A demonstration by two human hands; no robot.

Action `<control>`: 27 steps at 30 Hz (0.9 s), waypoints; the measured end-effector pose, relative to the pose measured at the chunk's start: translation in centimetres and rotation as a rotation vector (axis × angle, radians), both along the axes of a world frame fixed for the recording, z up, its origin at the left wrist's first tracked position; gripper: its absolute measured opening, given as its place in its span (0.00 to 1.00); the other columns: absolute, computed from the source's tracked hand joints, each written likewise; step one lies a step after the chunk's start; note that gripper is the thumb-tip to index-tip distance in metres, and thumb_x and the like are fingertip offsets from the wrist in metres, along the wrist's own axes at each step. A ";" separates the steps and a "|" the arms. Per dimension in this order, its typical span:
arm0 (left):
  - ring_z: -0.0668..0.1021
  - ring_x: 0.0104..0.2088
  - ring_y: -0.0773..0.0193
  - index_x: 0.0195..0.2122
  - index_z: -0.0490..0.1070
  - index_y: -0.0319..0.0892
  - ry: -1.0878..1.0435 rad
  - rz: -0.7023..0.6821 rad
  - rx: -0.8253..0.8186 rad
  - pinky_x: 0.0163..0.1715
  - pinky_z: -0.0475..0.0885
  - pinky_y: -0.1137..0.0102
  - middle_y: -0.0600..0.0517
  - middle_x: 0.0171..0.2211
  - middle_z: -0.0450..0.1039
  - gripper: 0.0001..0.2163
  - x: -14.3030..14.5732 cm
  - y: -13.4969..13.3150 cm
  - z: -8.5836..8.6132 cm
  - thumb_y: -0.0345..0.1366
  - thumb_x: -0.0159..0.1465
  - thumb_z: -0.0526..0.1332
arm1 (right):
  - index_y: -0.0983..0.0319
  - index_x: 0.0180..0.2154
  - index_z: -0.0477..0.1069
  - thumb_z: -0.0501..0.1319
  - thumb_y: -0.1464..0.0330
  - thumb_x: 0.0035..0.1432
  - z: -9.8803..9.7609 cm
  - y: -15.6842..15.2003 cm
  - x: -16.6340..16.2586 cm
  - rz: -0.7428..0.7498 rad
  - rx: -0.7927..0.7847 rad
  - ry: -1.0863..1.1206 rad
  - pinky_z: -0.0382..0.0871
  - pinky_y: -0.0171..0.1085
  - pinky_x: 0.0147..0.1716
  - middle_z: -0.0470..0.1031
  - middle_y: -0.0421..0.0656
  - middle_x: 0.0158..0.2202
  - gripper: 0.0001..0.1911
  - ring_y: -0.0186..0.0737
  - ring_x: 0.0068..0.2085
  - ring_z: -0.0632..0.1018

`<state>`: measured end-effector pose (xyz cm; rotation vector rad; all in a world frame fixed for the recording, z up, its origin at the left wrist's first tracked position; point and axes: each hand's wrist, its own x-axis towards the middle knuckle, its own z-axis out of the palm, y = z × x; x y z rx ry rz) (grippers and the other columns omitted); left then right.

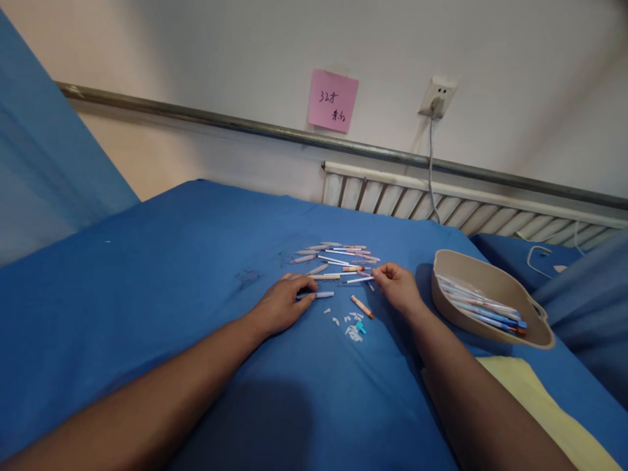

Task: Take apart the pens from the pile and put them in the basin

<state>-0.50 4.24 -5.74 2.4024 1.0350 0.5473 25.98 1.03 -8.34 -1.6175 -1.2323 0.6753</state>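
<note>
My left hand point(283, 305) rests on the blue cloth, its thumb and fingers closed around a pale pen barrel point(324, 294). Between the fingertips of my right hand point(398, 288) is a thin white pen refill point(359, 280), pointing left. Beyond both hands lie several grey pen barrels point(304, 259), white refills point(335, 260) and an orange pen part point(354, 269). Nearer to me, an orange-and-pink pen barrel point(362, 307) lies at a slant. Small white pieces point(352, 333) are scattered close by, with a turquoise piece point(360, 327) among them.
A beige basket point(490, 270) holding several pens stands to the right. Yellow cloth point(534, 399) lies in front of it. At the back are a radiator point(392, 196), a metal rail point(235, 123), a pink note point(333, 101) and a plugged-in socket point(438, 97).
</note>
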 end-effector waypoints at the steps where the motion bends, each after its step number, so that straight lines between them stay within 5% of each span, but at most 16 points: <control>1: 0.72 0.44 0.58 0.42 0.72 0.45 0.002 -0.018 0.015 0.47 0.65 0.64 0.50 0.41 0.74 0.11 0.1 0.0 -0.1 0.38 0.61 0.55 | 0.62 0.23 0.67 0.59 0.55 0.49 -0.2 0.1 -0.1 -0.017 0.001 -0.002 0.56 0.32 0.20 0.66 0.36 0.16 0.16 0.31 0.18 0.64; 11: 0.68 0.53 0.56 0.51 0.68 0.46 0.039 -0.070 0.061 0.54 0.60 0.61 0.50 0.51 0.70 0.16 0.5 -0.3 -0.6 0.40 0.62 0.56 | 0.61 0.23 0.68 0.59 0.55 0.49 -0.6 0.3 -1.9 -0.074 -0.002 -0.004 0.60 0.32 0.19 0.70 0.39 0.18 0.16 0.34 0.19 0.69; 27: 0.67 0.54 0.56 0.51 0.67 0.46 0.057 -0.070 0.069 0.55 0.60 0.59 0.49 0.52 0.69 0.16 0.6 -0.3 -0.7 0.40 0.62 0.57 | 0.62 0.24 0.67 0.59 0.54 0.49 -1.2 0.6 -2.5 -0.054 -0.031 0.065 0.62 0.31 0.17 0.71 0.39 0.20 0.17 0.34 0.18 0.71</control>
